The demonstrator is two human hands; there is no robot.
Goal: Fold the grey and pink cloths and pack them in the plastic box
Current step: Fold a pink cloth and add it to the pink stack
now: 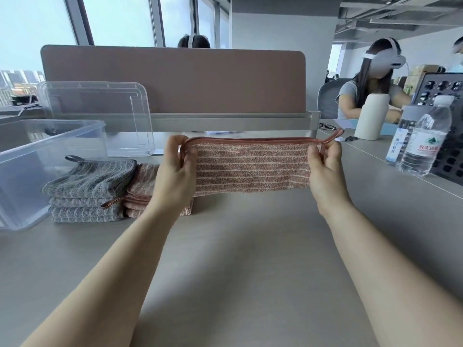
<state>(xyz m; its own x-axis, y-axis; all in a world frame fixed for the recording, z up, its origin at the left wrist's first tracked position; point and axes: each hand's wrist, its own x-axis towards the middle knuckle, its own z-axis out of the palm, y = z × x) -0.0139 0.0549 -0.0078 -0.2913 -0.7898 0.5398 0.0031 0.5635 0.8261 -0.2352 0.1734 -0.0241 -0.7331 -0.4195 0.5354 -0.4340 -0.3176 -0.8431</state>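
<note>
A pink striped cloth (250, 166) hangs folded in half above the table, stretched between both hands. My left hand (176, 169) pinches its left end and my right hand (325, 169) pinches its right end, where a hanging loop sticks up. To the left lie a stack of folded grey cloths (87, 191) and, beside it, a stack of folded pink cloths (142, 194), partly hidden by my left forearm. The clear plastic box (37, 159) stands at the far left with nothing visible inside. Its lid (100, 113) leans upright behind it.
Two water bottles (423, 141) and a white flask (370, 116) stand at the right, next to a black tray with holes (448, 151). A brown desk divider (175, 78) closes off the back. A person with a headset sits at the right rear.
</note>
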